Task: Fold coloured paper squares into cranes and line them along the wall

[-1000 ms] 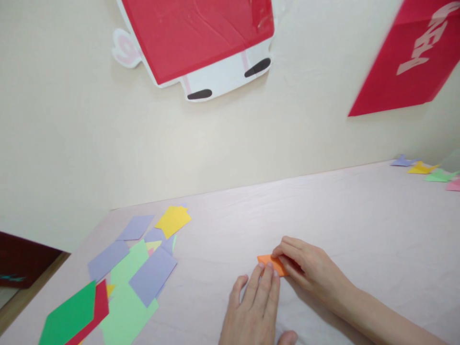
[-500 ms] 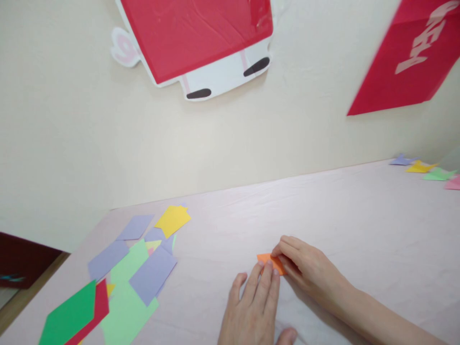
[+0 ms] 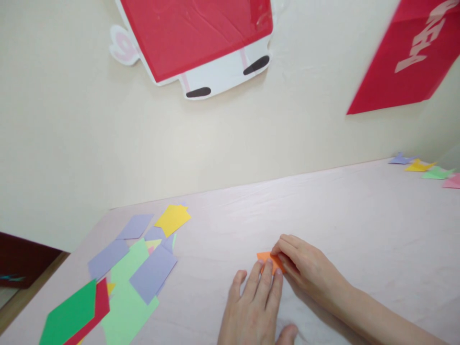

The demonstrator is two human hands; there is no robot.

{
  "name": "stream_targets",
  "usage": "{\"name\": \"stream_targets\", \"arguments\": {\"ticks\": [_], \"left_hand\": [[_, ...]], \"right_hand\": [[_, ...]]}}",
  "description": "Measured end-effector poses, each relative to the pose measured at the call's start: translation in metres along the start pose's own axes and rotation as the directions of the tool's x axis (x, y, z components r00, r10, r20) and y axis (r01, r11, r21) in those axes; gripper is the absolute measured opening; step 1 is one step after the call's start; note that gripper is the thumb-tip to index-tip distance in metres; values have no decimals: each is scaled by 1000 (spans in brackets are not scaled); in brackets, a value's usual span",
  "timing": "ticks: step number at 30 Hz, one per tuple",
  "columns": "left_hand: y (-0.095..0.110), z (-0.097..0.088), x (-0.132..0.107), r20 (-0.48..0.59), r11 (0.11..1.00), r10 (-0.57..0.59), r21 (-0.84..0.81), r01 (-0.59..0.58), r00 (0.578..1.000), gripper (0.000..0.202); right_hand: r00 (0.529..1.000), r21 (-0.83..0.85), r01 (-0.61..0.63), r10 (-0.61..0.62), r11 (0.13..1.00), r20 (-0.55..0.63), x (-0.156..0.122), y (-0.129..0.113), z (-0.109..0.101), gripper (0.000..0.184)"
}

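A small folded orange paper (image 3: 268, 259) lies on the pale pink table (image 3: 341, 215) near its front middle. My left hand (image 3: 253, 311) lies flat with its fingers stretched out, the fingertips pressing on the near edge of the orange paper. My right hand (image 3: 309, 273) comes in from the right, its fingers curled and pinching the paper's right end. Most of the paper is hidden under the two hands.
Several loose coloured paper sheets (image 3: 125, 273), purple, green, yellow and red, are scattered at the left of the table. Folded paper pieces (image 3: 427, 168) sit at the far right edge. A cream wall with red posters (image 3: 201, 33) rises behind the table.
My left hand has slid slightly forward over the orange paper. My right hand has hardly moved.
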State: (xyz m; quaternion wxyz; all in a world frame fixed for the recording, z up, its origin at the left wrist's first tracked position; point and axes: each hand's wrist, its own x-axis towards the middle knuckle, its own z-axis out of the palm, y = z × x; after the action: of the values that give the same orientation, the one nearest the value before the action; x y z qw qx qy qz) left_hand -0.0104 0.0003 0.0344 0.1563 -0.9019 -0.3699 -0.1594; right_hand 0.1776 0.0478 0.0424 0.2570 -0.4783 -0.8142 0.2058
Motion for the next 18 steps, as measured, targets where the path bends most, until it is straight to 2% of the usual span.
{"name": "stream_targets", "arguments": {"ticks": [9,12,15,18], "left_hand": [[0,2,2,3,995,-51,-90,51,999,63],[-5,-1,3,53,986,-44,-158,52,998,66],[-12,-5,4,142,967,-12,-250,48,990,60],[-15,-8,5,138,950,-28,-304,69,990,51]], "right_hand": [[1000,13,-29,29,999,5,0,-1,0,22],[999,24,-49,49,998,14,-2,-8,-3,14],[998,-2,-56,56,998,-6,-3,-14,-4,8],[997,-31,-77,76,997,-21,-3,-17,-3,11]]}}
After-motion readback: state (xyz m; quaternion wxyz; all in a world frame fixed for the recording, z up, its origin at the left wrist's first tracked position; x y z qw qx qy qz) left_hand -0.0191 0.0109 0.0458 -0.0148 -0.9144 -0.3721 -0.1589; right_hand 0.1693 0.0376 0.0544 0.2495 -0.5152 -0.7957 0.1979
